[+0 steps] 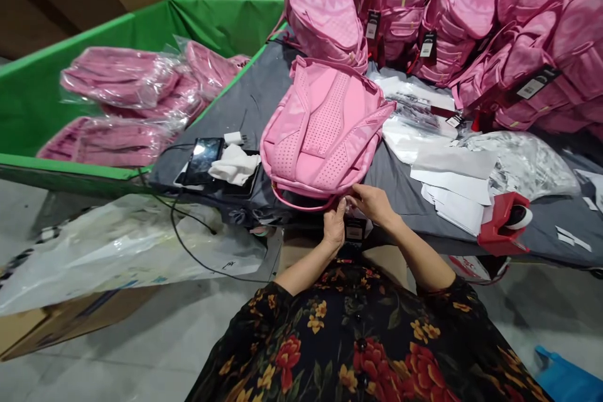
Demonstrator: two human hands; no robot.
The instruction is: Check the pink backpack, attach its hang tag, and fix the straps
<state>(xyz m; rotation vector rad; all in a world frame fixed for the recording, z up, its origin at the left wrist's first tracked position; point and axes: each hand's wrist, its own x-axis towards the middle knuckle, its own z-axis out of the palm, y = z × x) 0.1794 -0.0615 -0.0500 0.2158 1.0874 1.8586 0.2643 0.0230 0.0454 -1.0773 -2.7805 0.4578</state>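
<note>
A pink backpack (325,132) lies back-side up on the grey table (264,94), its top end at the near edge. My left hand (334,226) and my right hand (372,201) meet at that near edge, fingers pinched together on the bag's rim. A black hang tag (354,230) dangles just below and between them. What exactly the fingertips grip is partly hidden.
A green bin (70,63) at left holds bagged pink backpacks (122,75). More pink backpacks (471,19) are piled at the back right. A phone (203,157), white cloth (235,164), white paper sheets (456,188), clear plastic bags (522,163) and a red tape dispenser (504,223) lie on the table.
</note>
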